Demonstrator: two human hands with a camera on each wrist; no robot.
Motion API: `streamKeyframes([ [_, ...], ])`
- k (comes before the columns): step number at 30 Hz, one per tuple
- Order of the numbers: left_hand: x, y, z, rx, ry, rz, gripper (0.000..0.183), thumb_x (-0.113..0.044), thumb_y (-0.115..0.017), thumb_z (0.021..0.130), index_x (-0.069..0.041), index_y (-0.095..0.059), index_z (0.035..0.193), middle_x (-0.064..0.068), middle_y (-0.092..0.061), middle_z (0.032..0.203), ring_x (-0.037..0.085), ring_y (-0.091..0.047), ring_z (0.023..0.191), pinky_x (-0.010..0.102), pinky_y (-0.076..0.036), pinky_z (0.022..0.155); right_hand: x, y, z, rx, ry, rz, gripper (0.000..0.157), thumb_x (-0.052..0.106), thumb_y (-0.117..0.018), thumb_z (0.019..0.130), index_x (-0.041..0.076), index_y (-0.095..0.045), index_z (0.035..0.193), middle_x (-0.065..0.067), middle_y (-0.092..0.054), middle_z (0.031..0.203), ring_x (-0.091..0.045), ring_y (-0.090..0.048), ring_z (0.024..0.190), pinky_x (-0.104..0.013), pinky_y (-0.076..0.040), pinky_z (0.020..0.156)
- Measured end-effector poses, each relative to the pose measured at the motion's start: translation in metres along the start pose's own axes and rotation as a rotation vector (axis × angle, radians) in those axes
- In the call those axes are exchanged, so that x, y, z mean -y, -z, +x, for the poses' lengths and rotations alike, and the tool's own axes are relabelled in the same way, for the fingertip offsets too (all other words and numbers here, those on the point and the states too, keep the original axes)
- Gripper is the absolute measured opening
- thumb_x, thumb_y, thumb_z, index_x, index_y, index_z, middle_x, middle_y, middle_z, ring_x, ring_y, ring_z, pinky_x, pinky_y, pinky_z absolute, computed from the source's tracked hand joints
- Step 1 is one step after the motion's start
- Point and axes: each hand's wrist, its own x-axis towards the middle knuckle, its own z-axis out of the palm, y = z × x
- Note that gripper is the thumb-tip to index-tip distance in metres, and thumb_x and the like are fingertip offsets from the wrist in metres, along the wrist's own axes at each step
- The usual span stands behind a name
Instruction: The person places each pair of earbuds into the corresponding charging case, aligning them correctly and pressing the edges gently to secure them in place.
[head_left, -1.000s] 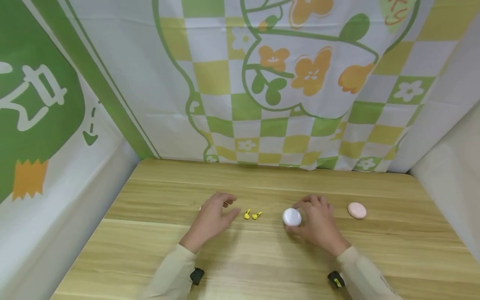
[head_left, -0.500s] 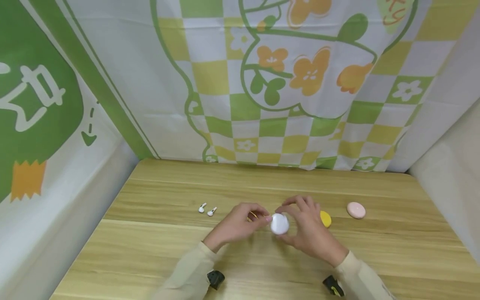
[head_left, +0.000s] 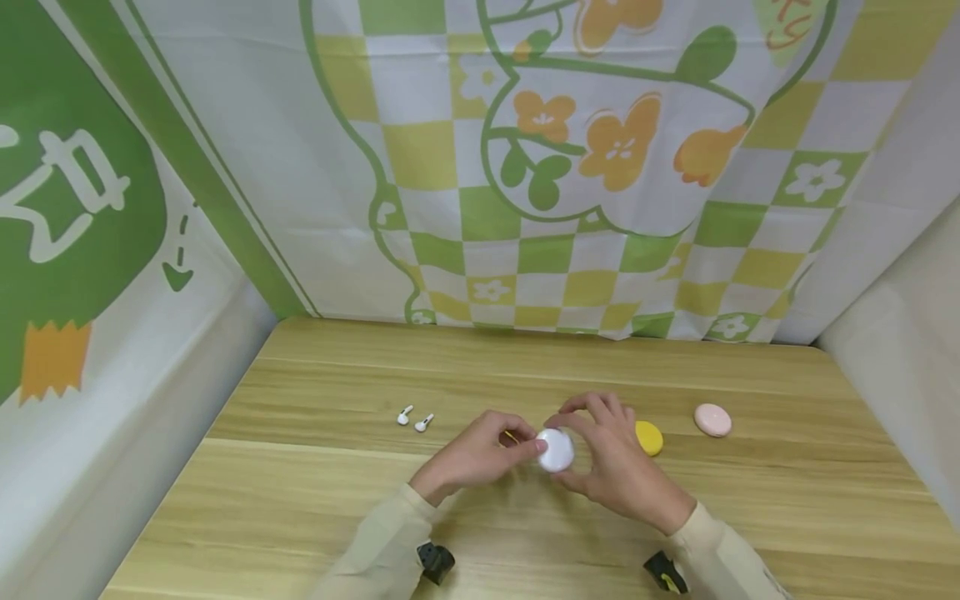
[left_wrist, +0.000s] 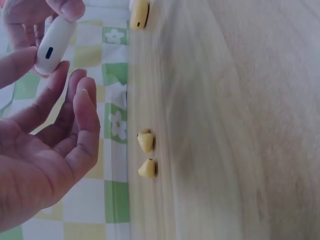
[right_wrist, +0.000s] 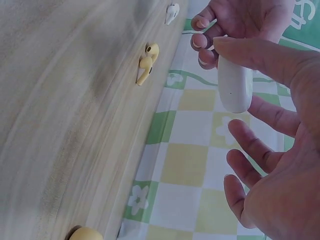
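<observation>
over the last second the left hand (head_left: 483,448) has come from well left of the white case (head_left: 557,452) to meet it, thumb and forefinger pinching one side while the right hand (head_left: 618,468) clamps the other between thumb and forefinger, off the table (head_left: 480,367). work now seems centred there, with the white earbuds (head_left: 403,417) lying apart, well to its left.

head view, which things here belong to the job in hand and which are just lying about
Job in hand:
white case, being held
white earbuds, probably, going by matching colour

Seemingly just lying about:
yellow earbuds
yellow case
pink case
</observation>
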Motion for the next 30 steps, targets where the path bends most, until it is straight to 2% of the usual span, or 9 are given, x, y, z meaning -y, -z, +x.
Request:
streamKeyframes([
  [4, 0.0012, 0.0005, -0.0003, -0.033, 0.0, -0.043, 0.023, -0.025, -0.067, 0.099, -0.003, -0.073, 0.105, 0.004, -0.069, 0.099, 0.023, -0.063, 0.092, 0.033, -0.051, 0.075, -0.0022, -0.0016, -0.0014, -0.03, -0.037, 0.02, 0.064, 0.018, -0.099, 0.062, 0.01, -0.07, 0.118, -0.007, -0.059, 0.118, -0.03, -0.047, 0.112, -0.049, -0.031, 0.09],
  [7, 0.001, 0.0004, -0.0001, -0.088, -0.017, -0.074, 0.023, -0.024, -0.068, 0.099, -0.002, -0.073, 0.106, 0.005, -0.069, 0.102, 0.026, -0.063, 0.095, 0.034, -0.051, 0.078, -0.0045, -0.002, -0.0023, -0.054, -0.108, 0.091, 0.061, 0.022, -0.097, 0.067, 0.01, -0.069, 0.12, -0.006, -0.063, 0.113, -0.029, -0.051, 0.108, -0.051, -0.036, 0.09],
  [9, 0.0007, -0.0001, 0.0006, -0.122, -0.027, -0.09, 0.024, -0.024, -0.067, 0.1, -0.003, -0.073, 0.109, 0.005, -0.07, 0.105, 0.026, -0.062, 0.099, 0.035, -0.05, 0.08, -0.006, -0.0013, -0.0025, -0.05, -0.182, 0.191, 0.054, 0.023, -0.094, 0.072, 0.009, -0.07, 0.118, -0.004, -0.066, 0.11, -0.029, -0.056, 0.106, -0.052, -0.041, 0.089],
  [13, -0.0004, -0.0013, 0.0024, -0.179, -0.039, -0.121, 0.028, -0.027, -0.065, 0.101, -0.004, -0.072, 0.114, 0.006, -0.069, 0.111, 0.025, -0.059, 0.105, 0.035, -0.048, 0.083, -0.007, 0.0018, -0.0008, 0.011, -0.386, 0.462, 0.041, 0.025, -0.086, 0.083, 0.007, -0.07, 0.117, -0.002, -0.069, 0.108, -0.025, -0.062, 0.104, -0.044, -0.052, 0.085],
  [15, -0.0013, -0.0021, 0.0028, -0.204, -0.046, -0.14, 0.029, -0.028, -0.065, 0.101, -0.003, -0.071, 0.115, 0.006, -0.069, 0.113, 0.024, -0.059, 0.106, 0.035, -0.049, 0.083, -0.0064, 0.0034, 0.0005, 0.041, -0.479, 0.583, 0.038, 0.025, -0.082, 0.087, 0.006, -0.07, 0.117, -0.004, -0.07, 0.107, -0.023, -0.063, 0.103, -0.04, -0.054, 0.086],
  [17, -0.0021, -0.0031, 0.0029, -0.222, -0.053, -0.16, 0.03, -0.029, -0.066, 0.101, -0.003, -0.071, 0.115, 0.007, -0.068, 0.113, 0.024, -0.059, 0.106, 0.037, -0.049, 0.083, -0.0053, 0.0043, 0.0016, 0.061, -0.535, 0.678, 0.036, 0.023, -0.08, 0.09, 0.004, -0.069, 0.118, -0.007, -0.069, 0.108, -0.024, -0.063, 0.104, -0.037, -0.055, 0.086],
  [23, -0.0048, -0.0068, 0.0014, -0.225, -0.066, -0.214, 0.029, -0.027, -0.066, 0.101, -0.003, -0.071, 0.116, 0.009, -0.067, 0.117, 0.025, -0.06, 0.108, 0.044, -0.05, 0.088, -0.0047, 0.0042, 0.0022, 0.067, -0.584, 0.851, 0.034, 0.022, -0.076, 0.093, -0.001, -0.069, 0.118, -0.011, -0.068, 0.115, -0.024, -0.062, 0.109, -0.035, -0.053, 0.091],
  [30, -0.0088, -0.0047, -0.0029, -0.19, -0.067, -0.186, 0.027, -0.025, -0.067, 0.1, -0.002, -0.071, 0.113, 0.009, -0.067, 0.112, 0.026, -0.059, 0.106, 0.045, -0.051, 0.087, -0.0046, 0.0073, 0.0029, 0.062, -0.595, 0.941, 0.036, 0.02, -0.072, 0.096, -0.005, -0.066, 0.122, -0.013, -0.067, 0.117, -0.026, -0.063, 0.107, -0.048, -0.052, 0.096],
])
